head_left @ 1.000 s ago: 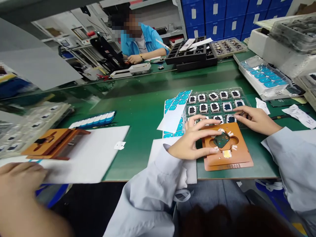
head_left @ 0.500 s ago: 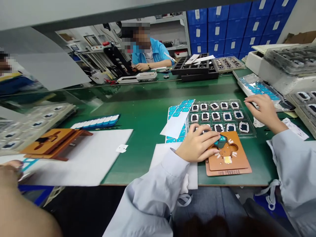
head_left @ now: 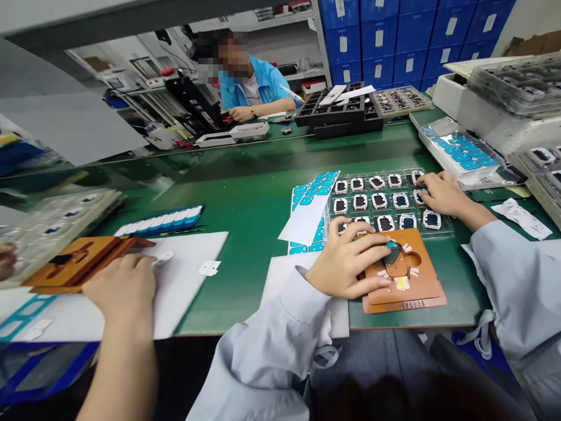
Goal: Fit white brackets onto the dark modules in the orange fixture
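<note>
My left hand (head_left: 350, 260) lies with spread fingers over the left side of an orange-brown fixture plate (head_left: 423, 289). Its fingertips rest at a dark part with a teal patch (head_left: 393, 251) sitting in the plate's recess. Small white tabs and a yellow piece (head_left: 401, 283) show lower on the plate. Behind it is a clear plastic tray (head_left: 445, 227) holding rows of white-framed dark square parts (head_left: 400, 201). My right hand (head_left: 442, 194) reaches over the tray's right column, thumb and fingers apart around one part it partly hides.
Sheets of teal labels (head_left: 322, 186) with white paper lie left of the tray. A co-worker's hand (head_left: 123, 286) works at another orange fixture (head_left: 74, 257) at left. A box of teal labels (head_left: 467, 153) and stacked trays (head_left: 517, 88) stand at right. Another person (head_left: 258, 88) sits opposite.
My right hand has moved left from beside the tray onto its right column. My left hand stays at the fixture. The co-worker's hand at left has come in beside the other fixture.
</note>
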Demonstrator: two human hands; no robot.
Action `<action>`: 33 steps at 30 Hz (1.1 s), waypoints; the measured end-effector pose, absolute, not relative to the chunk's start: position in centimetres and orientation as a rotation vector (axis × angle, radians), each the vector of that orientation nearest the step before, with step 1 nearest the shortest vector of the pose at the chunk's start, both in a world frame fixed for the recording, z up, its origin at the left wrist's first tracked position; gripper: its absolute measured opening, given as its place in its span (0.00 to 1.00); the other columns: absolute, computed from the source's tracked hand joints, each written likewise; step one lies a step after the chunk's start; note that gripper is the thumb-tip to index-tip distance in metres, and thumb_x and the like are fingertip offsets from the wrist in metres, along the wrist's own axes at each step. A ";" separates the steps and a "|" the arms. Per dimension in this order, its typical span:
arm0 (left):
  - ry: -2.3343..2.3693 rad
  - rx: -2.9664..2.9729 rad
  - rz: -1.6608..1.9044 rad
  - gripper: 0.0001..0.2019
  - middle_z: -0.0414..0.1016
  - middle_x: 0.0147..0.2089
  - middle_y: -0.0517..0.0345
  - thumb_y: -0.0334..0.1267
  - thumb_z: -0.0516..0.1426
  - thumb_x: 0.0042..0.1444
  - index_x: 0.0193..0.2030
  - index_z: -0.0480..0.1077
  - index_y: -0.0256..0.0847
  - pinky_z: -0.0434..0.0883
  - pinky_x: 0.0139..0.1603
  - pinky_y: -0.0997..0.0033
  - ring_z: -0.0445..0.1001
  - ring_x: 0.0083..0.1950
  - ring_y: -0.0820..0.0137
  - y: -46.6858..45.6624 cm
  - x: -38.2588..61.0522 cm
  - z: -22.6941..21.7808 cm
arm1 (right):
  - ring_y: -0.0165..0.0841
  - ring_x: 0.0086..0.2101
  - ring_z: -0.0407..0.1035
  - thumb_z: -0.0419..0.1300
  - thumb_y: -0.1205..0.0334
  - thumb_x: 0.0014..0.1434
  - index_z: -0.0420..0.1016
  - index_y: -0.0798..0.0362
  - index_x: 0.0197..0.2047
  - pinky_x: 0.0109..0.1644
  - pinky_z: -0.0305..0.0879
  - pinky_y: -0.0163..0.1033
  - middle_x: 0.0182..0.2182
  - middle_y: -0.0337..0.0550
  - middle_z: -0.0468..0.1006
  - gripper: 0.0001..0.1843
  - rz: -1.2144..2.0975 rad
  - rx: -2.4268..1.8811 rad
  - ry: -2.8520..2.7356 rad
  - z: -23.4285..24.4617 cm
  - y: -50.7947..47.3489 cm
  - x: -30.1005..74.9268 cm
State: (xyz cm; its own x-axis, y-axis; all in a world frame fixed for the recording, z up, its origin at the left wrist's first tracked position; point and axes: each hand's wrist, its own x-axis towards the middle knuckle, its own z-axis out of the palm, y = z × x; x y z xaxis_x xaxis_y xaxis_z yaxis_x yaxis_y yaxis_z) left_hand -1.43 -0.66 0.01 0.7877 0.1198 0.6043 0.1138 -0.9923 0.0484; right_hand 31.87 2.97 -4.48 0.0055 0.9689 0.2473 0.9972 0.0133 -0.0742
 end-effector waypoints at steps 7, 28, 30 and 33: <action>0.189 2.958 0.937 0.26 0.78 0.51 0.52 0.59 0.45 0.64 0.50 0.75 0.44 0.51 0.53 0.50 0.62 0.49 0.57 -0.6 -1.7 0.0 | 0.54 0.49 0.59 0.47 0.58 0.63 0.70 0.46 0.55 0.47 0.61 0.61 0.51 0.51 0.72 0.20 -0.294 -1.974 -2.098 -4.7 2.6 31.6; 0.253 2.904 0.811 0.25 0.78 0.52 0.51 0.58 0.46 0.64 0.50 0.75 0.45 0.49 0.54 0.51 0.64 0.50 0.57 -0.8 -1.9 0.3 | 0.53 0.47 0.61 0.46 0.60 0.64 0.72 0.57 0.52 0.49 0.60 0.56 0.49 0.57 0.71 0.21 -0.507 -1.947 -2.106 -4.4 2.4 30.8; 0.298 2.902 0.793 0.26 0.76 0.53 0.49 0.57 0.46 0.64 0.54 0.74 0.44 0.49 0.54 0.51 0.63 0.51 0.57 -0.8 -1.9 0.2 | 0.53 0.47 0.62 0.47 0.60 0.63 0.73 0.58 0.52 0.50 0.61 0.56 0.49 0.58 0.72 0.21 -0.495 -1.944 -2.112 -4.6 2.5 30.9; 0.358 2.813 0.763 0.30 0.75 0.55 0.47 0.60 0.45 0.63 0.62 0.66 0.42 0.49 0.54 0.50 0.63 0.52 0.55 -0.8 -1.9 0.2 | 0.52 0.47 0.63 0.47 0.60 0.63 0.73 0.57 0.52 0.50 0.63 0.55 0.49 0.57 0.72 0.20 -0.465 -1.936 -2.122 -4.8 2.7 31.1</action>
